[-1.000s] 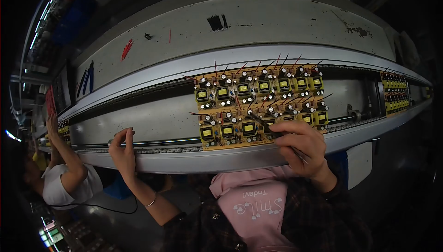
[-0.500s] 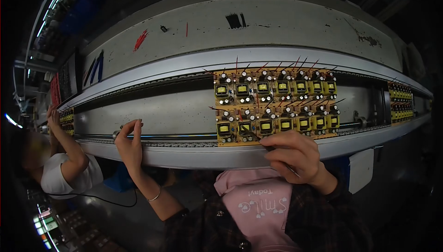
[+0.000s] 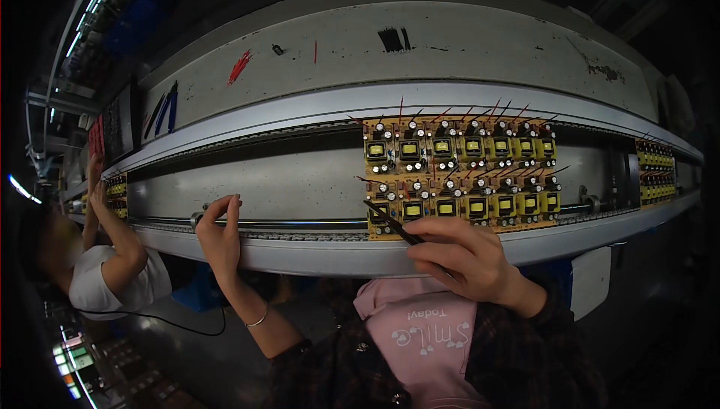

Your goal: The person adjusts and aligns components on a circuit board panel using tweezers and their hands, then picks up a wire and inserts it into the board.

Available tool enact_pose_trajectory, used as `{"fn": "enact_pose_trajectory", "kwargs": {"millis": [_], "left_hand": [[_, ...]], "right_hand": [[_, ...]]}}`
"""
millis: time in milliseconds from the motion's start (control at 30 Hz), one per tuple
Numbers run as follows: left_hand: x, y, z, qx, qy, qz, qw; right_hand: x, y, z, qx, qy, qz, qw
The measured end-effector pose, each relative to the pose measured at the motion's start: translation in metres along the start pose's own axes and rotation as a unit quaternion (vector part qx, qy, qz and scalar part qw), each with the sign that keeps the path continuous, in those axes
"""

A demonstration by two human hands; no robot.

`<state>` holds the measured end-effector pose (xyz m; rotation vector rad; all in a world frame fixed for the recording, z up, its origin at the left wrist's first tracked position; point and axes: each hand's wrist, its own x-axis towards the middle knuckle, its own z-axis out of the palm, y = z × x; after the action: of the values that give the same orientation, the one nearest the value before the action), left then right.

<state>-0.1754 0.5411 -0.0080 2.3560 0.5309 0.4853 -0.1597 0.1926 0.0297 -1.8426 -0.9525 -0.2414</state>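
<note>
My right hand (image 3: 469, 255) is closed around slim black tweezers (image 3: 396, 227), which slant up and left. Their tips lie over the lower-left corner of a panel of circuit boards (image 3: 461, 171), close to the leftmost lower transformer. The panel carries two rows of yellow transformers and silver-topped capacitors, with red and black wires sticking up. My left hand (image 3: 220, 233) hovers left of the panel, above the front rail, thumb and fingers pinched together. Something tiny may be at its fingertips, too small to make out.
The panel rests on a conveyor between metal rails (image 3: 315, 257). On the shelf behind lie red wires (image 3: 239, 67), black wires (image 3: 393, 39) and blue-handled tools (image 3: 168, 110). More boards (image 3: 655, 171) stand at right. A co-worker (image 3: 112, 270) reaches over the line at left.
My right hand has moved left with the tweezers, their tips going from the second lower transformer to the leftmost one. My left hand stays pinched. The whole view has shifted slightly.
</note>
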Motion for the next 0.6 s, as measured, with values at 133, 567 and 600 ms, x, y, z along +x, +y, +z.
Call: {"fn": "enact_pose_trajectory", "kwargs": {"millis": [133, 567, 600], "left_hand": [[-0.001, 0.0, 0.0, 0.003, 0.003, 0.0, 1.0], [-0.001, 0.0, 0.002, -0.021, -0.015, -0.005, 1.0], [0.0, 0.0, 0.003, -0.024, -0.017, -0.005, 1.0]], "right_hand": [[0.002, 0.001, -0.001, -0.004, -0.011, 0.012, 1.0], [0.029, 0.013, 0.002, -0.135, 0.087, 0.08, 0.984], [0.03, 0.013, 0.002, -0.148, 0.077, 0.083, 0.982]]}}
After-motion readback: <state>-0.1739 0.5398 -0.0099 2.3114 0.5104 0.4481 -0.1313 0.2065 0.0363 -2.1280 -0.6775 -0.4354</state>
